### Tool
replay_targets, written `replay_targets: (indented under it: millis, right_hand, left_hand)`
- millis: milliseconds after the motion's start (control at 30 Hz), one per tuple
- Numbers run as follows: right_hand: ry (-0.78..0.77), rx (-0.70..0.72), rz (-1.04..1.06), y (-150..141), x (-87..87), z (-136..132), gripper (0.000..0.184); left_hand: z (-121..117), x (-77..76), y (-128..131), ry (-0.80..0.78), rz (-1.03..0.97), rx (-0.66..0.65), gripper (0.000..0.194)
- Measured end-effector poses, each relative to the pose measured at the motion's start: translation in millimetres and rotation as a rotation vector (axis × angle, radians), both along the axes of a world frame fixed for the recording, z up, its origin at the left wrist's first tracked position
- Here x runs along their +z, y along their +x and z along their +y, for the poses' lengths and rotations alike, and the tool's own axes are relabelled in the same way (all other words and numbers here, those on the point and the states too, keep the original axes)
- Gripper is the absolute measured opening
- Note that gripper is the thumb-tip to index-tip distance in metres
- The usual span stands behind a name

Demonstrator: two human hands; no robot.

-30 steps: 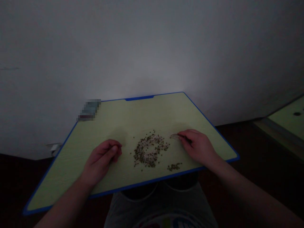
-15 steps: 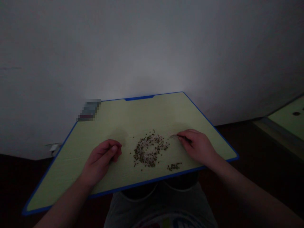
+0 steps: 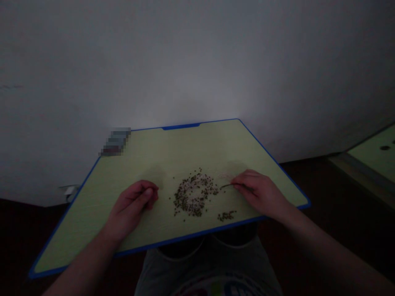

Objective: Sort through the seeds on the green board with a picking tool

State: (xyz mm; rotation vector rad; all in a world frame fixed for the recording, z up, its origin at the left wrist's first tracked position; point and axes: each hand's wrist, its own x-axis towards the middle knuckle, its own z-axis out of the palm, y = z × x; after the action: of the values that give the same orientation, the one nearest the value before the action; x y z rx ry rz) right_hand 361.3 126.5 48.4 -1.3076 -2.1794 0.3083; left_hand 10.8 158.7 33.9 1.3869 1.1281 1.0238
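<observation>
A ring-shaped spread of small dark greenish beans mixed with pale rice-like grains (image 3: 193, 195) lies in the middle of the yellow-green tabletop (image 3: 203, 152). My right hand (image 3: 259, 193) pinches a thin metal utensil (image 3: 227, 185), whose tip is at the spread's right side; its exact kind is unclear. Just behind that tip is a faint patch of pale grains (image 3: 226, 176). Nearer the front edge sits a smaller cluster of dark beans (image 3: 226, 216). Left of the spread, my left hand (image 3: 135, 205) rests on the table with curled fingers, thumb against them; anything inside is hidden.
A blue rim (image 3: 182, 237) borders the table, whose far side stands against a grey wall (image 3: 191, 61). A blurred-out flat object (image 3: 115, 142) is at the far left corner. My lap (image 3: 210, 267) is below the front edge. The room is dim.
The utensil's tip has moved slightly toward me, and a stray bean is now beside it. Pale grains show where the tip was. My left hand has stayed put.
</observation>
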Motion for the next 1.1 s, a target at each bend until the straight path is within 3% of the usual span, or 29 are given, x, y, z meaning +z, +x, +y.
replay_targets:
  millis: [233, 567, 900, 1100]
  right_hand:
    - [-0.013, -0.007, -0.011, -4.3, 0.8, -16.5, 0.018]
    - [-0.007, -0.109, -0.007, 2.5, 1.7, -12.2, 0.017]
    - [-0.013, -0.014, 0.007, -10.7, -0.8, -16.4, 0.018]
    - [0.008, -0.141, -0.012, -13.3, -2.2, -10.7, 0.019]
  left_hand:
    - [2.7, -1.0, -1.0, -0.003, 0.004, -0.007, 0.017]
    - [2.4, -0.1, -1.6, -0.009, -0.005, 0.006, 0.017]
    - [2.4, 4.6, 2.3, -0.018, -0.021, 0.015, 0.017]
    - [0.3, 5.2, -0.7, -0.009, -0.002, 0.000, 0.015]
